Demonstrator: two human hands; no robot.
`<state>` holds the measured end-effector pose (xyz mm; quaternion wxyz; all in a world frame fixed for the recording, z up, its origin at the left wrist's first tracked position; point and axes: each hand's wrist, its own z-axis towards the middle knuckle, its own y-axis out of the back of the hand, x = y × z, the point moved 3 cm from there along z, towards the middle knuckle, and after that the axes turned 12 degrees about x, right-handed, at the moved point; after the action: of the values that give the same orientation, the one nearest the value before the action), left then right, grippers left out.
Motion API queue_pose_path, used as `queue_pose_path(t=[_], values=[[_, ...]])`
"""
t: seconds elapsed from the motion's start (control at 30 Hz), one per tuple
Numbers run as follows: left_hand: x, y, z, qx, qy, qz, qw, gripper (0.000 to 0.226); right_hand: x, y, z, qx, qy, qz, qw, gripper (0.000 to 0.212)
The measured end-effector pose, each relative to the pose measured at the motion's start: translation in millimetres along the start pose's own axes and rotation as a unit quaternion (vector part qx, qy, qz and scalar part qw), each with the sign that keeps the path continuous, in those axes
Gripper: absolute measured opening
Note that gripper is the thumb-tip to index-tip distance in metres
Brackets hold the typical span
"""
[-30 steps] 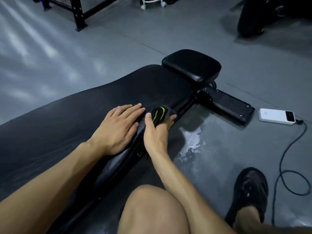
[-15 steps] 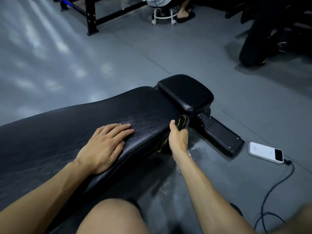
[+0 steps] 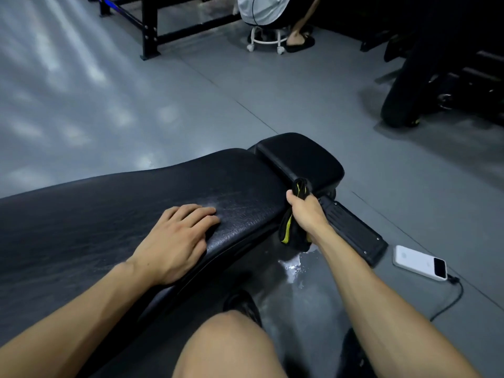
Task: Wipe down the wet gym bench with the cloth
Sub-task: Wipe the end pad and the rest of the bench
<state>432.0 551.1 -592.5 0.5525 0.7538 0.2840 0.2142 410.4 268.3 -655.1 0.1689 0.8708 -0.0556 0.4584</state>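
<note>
While the head camera looks down over a bare knee (image 3: 226, 347), it shows one gym bench (image 3: 117, 214), made of two black pads: a long textured back pad and a smaller seat pad (image 3: 300, 156) just beyond it. One black foot bar (image 3: 351, 230) of the frame sticks out toward the right below the seat pad.

Two bare hands are in view. The left hand (image 3: 177, 238) lies flat and released on the long pad, fingers spread, palm down near the pad's near edge. The right hand (image 3: 305, 211) is clenched around one cloth (image 3: 289, 233), black with yellow-green trim. The cloth's upper end touches the near edge of the seat pad, and its lower end hangs below the fist beside the bench.

One wet patch (image 3: 297, 266) glistens on the grey floor directly under the hanging cloth. One white power bank (image 3: 420, 263) lies on the floor near the end of the foot bar, with one dark cable (image 3: 450, 298) running from it.

Farther back, one person sits on a white wheeled stool (image 3: 268, 40), beside a black metal frame (image 3: 150, 31). Dark equipment (image 3: 436, 77) fills the upper right, too dim to identify.
</note>
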Motion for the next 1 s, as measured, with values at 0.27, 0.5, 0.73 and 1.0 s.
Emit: queue_pose_path(t=[0.27, 0.5, 0.73, 1.0], values=[[-18.5, 12.4, 80.5, -0.011, -0.017, -0.028, 0.999, 0.044, -43.8, 8.4, -35.7, -0.072, 0.089, 0.257, 0.96, 0.031], [-39.4, 11.0, 139.6, -0.027, -0.005, -0.011, 1.0, 0.045, -78.5, 22.0, -10.4, -0.215, -0.02, 0.522, 0.825, 0.028], [-39.0, 10.2, 143.3, -0.028, 0.003, -0.023, 0.999, 0.043, -28.9, -16.7, 34.1, -0.203, 0.049, 0.446, 0.87, 0.058], [-37.0, 10.3, 145.1, -0.029, 0.01, -0.038, 0.999, 0.045, -10.6, 56.6, 127.6, -0.253, 0.026, 0.167, 0.953, 0.085]])
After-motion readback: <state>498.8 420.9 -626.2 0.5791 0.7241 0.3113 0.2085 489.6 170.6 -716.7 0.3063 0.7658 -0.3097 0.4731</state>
